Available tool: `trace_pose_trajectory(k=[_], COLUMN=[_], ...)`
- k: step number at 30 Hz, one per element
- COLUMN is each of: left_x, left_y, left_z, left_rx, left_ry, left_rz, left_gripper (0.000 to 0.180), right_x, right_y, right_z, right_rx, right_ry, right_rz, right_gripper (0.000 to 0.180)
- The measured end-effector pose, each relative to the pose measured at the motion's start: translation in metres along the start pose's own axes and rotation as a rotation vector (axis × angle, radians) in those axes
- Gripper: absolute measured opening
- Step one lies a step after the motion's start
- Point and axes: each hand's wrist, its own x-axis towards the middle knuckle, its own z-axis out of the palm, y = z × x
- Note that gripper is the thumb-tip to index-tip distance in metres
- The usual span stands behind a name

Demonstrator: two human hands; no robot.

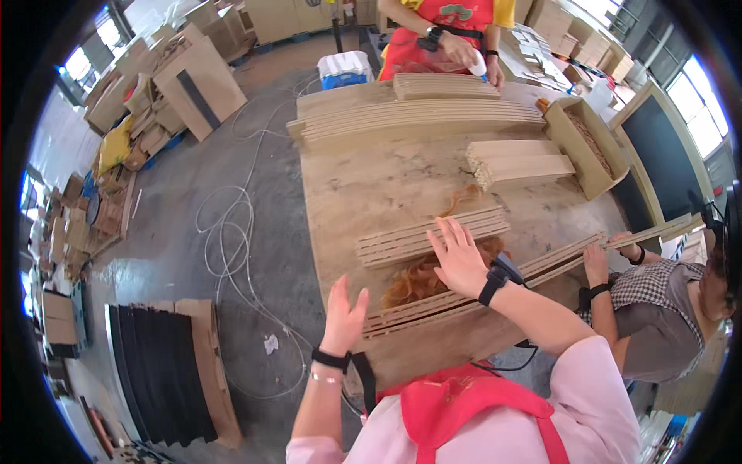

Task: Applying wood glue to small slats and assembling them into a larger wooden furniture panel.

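My right hand (pixel 461 263) is spread with its palm down, over the gap between a short stack of pale wooden slats (pixel 386 244) and a bundle of long slats (pixel 413 315). Whether it touches the short stack I cannot tell. Below it lies a loose heap of orange-brown bands (pixel 413 284). My left hand (pixel 345 319) is raised beside the left ends of the long slats, with fingers apart and nothing in it. A dark object (pixel 506 267) by my right wristband is too unclear to name.
A co-worker's hands (pixel 597 263) are at the right end of the long slats. Across the wooden table (pixel 371 178), a person in a red apron (pixel 444 39) holds a white bottle (pixel 477 65). More slats (pixel 425 114) and a box (pixel 591 151) stand there. Cables (pixel 246 255) lie on the floor.
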Motion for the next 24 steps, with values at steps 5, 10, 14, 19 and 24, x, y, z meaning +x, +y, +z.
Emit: trace_pose_trajectory(k=[5, 10, 14, 19, 24], left_x=[0.029, 0.021, 0.019, 0.006, -0.024], left_y=[-0.008, -0.002, 0.003, -0.005, -0.002], left_z=[-0.002, 0.011, 0.009, 0.003, -0.017], left_rx=[0.051, -0.21, -0.164, -0.085, -0.012], left_ry=[-0.194, -0.303, -0.29, -0.081, 0.226], left_rz=[-0.049, -0.113, -0.095, -0.18, -0.087], left_gripper=[0.073, 0.076, 0.075, 0.05, 0.036], right_x=[-0.02, -0.024, -0.021, -0.007, 0.009], right_y=[-0.024, -0.02, -0.012, -0.003, 0.006], right_z=[0.022, 0.022, 0.032, 0.035, 0.052], right_rx=[0.075, 0.079, 0.08, -0.067, -0.011], right_ry=[0.081, 0.249, 0.222, 0.218, 0.347], right_rz=[0.041, 0.052, 0.073, 0.092, 0.143], right_gripper=[0.06, 0.047, 0.045, 0.03, 0.006])
